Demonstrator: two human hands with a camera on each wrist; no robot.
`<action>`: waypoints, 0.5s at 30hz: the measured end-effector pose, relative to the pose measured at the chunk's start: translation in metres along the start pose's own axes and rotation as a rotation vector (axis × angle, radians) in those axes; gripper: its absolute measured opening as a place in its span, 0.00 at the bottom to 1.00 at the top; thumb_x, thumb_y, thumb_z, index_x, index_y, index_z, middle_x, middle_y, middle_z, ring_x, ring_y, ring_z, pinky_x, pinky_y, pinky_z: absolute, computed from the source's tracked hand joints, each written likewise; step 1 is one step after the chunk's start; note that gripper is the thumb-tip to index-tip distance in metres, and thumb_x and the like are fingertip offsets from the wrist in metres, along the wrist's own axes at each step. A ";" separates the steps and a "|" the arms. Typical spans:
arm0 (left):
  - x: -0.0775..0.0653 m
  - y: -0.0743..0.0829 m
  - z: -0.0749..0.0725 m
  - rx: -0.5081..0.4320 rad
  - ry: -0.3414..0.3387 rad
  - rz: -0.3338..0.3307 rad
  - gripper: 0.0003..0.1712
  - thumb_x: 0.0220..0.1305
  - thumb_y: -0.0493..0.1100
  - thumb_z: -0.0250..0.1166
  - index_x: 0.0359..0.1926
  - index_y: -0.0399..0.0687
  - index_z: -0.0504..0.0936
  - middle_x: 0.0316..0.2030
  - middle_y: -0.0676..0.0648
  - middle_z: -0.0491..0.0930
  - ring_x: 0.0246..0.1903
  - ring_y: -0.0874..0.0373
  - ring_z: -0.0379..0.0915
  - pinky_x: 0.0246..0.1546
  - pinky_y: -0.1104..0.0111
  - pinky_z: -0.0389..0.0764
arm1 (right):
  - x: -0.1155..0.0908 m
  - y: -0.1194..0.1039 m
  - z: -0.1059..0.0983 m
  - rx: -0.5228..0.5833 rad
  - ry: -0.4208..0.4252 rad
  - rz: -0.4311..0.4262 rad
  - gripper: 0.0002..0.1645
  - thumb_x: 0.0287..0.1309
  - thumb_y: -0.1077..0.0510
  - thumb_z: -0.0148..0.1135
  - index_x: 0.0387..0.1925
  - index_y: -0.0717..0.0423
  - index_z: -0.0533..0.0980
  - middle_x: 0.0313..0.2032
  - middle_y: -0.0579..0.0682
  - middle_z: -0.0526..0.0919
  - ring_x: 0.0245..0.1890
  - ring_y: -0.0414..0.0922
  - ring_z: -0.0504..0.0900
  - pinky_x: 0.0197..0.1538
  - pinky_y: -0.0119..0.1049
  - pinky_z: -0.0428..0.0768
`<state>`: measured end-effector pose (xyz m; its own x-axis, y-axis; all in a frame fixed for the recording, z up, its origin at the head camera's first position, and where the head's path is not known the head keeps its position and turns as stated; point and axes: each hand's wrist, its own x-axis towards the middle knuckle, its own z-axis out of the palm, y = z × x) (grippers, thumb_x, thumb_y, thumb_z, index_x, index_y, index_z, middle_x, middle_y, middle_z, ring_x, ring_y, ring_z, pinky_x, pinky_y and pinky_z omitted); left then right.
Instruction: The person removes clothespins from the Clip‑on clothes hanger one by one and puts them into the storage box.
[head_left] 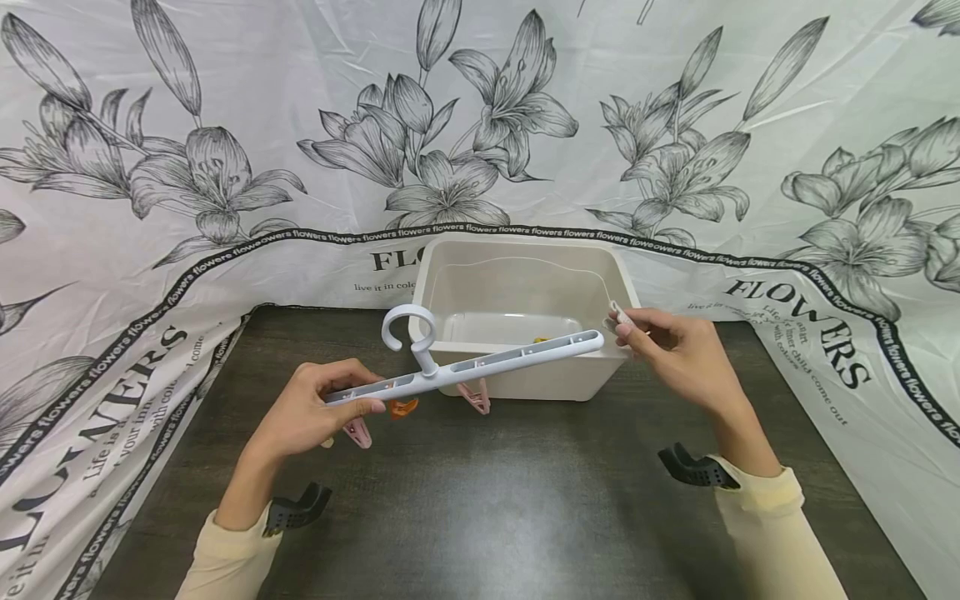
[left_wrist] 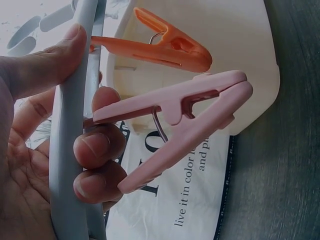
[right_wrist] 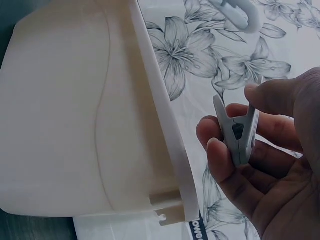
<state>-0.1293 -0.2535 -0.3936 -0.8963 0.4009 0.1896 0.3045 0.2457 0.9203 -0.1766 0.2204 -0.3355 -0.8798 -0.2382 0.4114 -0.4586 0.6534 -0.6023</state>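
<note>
My left hand [head_left: 303, 412] grips one end of a pale grey hanger bar [head_left: 517, 357], thumb on top and fingers beneath. The bar tilts up toward the right, its open hook [head_left: 408, 312] rising from the middle. Below it hang a pink clothespin [left_wrist: 150, 101] beside my fingers, an orange clothespin [left_wrist: 165, 52] and a second pink one [head_left: 475, 398] further along. My right hand [head_left: 686, 350] pinches a light grey clothespin [right_wrist: 240, 132] between thumb and fingers, just past the bar's raised end and close to the bin's right rim.
Behind the hanger, a cream bin [head_left: 540, 383] stands at the back of the dark table [head_left: 480, 500]. Something small and yellow [head_left: 540, 340] shows inside it. A white flower-printed cloth [head_left: 360, 192] surrounds the table's back and sides.
</note>
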 end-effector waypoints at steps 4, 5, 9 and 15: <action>0.000 0.000 0.000 -0.014 -0.004 0.006 0.12 0.64 0.37 0.73 0.48 0.44 0.85 0.31 0.43 0.89 0.18 0.43 0.85 0.14 0.58 0.83 | 0.006 0.000 -0.002 -0.024 -0.006 0.025 0.16 0.70 0.52 0.66 0.54 0.54 0.85 0.37 0.53 0.92 0.30 0.28 0.85 0.30 0.23 0.77; 0.000 0.000 0.000 -0.017 -0.005 0.008 0.12 0.64 0.36 0.72 0.48 0.43 0.85 0.31 0.42 0.89 0.18 0.43 0.85 0.15 0.57 0.83 | 0.007 0.000 -0.003 -0.030 -0.008 0.028 0.16 0.70 0.52 0.66 0.54 0.53 0.85 0.37 0.52 0.92 0.30 0.28 0.85 0.30 0.23 0.77; 0.000 0.000 0.000 -0.017 -0.003 0.012 0.12 0.64 0.36 0.72 0.48 0.43 0.85 0.32 0.42 0.89 0.18 0.43 0.85 0.16 0.57 0.84 | 0.014 -0.001 -0.005 -0.021 -0.021 0.042 0.15 0.69 0.51 0.67 0.53 0.50 0.86 0.40 0.51 0.92 0.29 0.27 0.84 0.27 0.26 0.78; 0.000 -0.001 0.001 -0.011 0.001 -0.001 0.12 0.63 0.39 0.73 0.47 0.47 0.85 0.31 0.43 0.89 0.18 0.43 0.85 0.11 0.60 0.80 | 0.025 -0.001 -0.007 -0.025 -0.053 0.045 0.16 0.70 0.50 0.66 0.54 0.50 0.85 0.41 0.53 0.92 0.29 0.27 0.85 0.26 0.28 0.77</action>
<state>-0.1295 -0.2526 -0.3947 -0.8967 0.4002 0.1890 0.3004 0.2367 0.9240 -0.1974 0.2190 -0.3200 -0.9050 -0.2461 0.3470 -0.4161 0.6816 -0.6019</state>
